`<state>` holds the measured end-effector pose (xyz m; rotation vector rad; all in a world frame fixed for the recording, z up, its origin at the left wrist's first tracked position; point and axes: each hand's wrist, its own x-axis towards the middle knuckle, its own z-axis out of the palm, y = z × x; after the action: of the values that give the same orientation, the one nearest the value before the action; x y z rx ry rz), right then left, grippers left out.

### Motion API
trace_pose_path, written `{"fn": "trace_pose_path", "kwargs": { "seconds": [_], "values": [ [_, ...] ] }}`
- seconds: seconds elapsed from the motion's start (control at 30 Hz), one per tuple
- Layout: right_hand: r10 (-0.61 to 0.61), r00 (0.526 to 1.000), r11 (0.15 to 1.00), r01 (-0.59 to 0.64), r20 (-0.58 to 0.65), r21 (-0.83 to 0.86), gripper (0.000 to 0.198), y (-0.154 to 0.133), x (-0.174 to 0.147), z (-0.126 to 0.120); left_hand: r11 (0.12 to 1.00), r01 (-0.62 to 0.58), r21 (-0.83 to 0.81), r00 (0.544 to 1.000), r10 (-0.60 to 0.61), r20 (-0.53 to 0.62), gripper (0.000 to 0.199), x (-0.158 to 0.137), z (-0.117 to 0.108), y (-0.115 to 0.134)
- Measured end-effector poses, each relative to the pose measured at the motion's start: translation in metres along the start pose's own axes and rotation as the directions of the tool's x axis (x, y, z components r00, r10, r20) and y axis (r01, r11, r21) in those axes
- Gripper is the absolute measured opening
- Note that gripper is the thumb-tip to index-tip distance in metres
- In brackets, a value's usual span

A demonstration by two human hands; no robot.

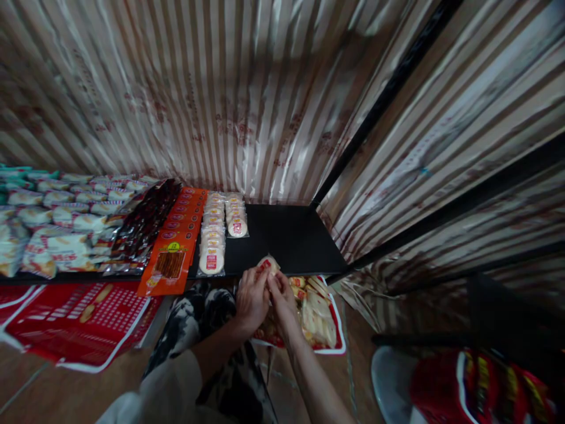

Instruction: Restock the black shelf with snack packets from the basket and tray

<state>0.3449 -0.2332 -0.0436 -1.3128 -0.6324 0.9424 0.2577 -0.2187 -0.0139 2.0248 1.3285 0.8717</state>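
Observation:
Both hands meet at the front edge of the black shelf, gripping one round white cracker packet with red print. My left hand has its fingers closed on the packet's left side. From the right, my right hand pinches the same packet; the fingertips partly hide it. On the shelf, just left of my hands, a long row of similar cracker packets overlaps front to back. A shorter row of the packets lies beside it, farther back. Below my hands is a red-and-white bag with more packets inside.
Left on the shelf lie orange snack packets, dark shiny packets and many white packets. A red bag hangs below. A black post rises at the right. Lower right are a pale basin and red packages.

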Motion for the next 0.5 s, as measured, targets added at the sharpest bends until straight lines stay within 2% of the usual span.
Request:
{"fn": "trace_pose_path", "kwargs": {
  "seconds": [0.17,0.3,0.4,0.5],
  "values": [
    [0.176,0.982,0.963,-0.157,-0.073,0.218,0.032,0.002,0.009,0.007,0.998,-0.064,0.001,0.998,0.064,0.018,0.046,0.001,0.006,-0.012],
    [0.274,0.958,0.930,-0.241,-0.086,0.278,0.027,-0.001,0.020,0.006,0.996,-0.060,-0.069,0.998,0.059,-0.017,0.041,0.005,0.009,-0.026],
    [0.301,0.951,0.922,-0.270,-0.074,0.277,0.024,-0.002,0.029,0.004,0.989,0.051,-0.135,0.995,-0.062,-0.080,0.035,0.010,0.010,-0.036],
    [0.285,0.957,0.935,-0.265,-0.058,0.236,0.021,0.002,0.035,0.005,0.901,0.263,-0.345,0.949,-0.305,-0.075,0.037,0.018,0.012,-0.042]
  ]
}}
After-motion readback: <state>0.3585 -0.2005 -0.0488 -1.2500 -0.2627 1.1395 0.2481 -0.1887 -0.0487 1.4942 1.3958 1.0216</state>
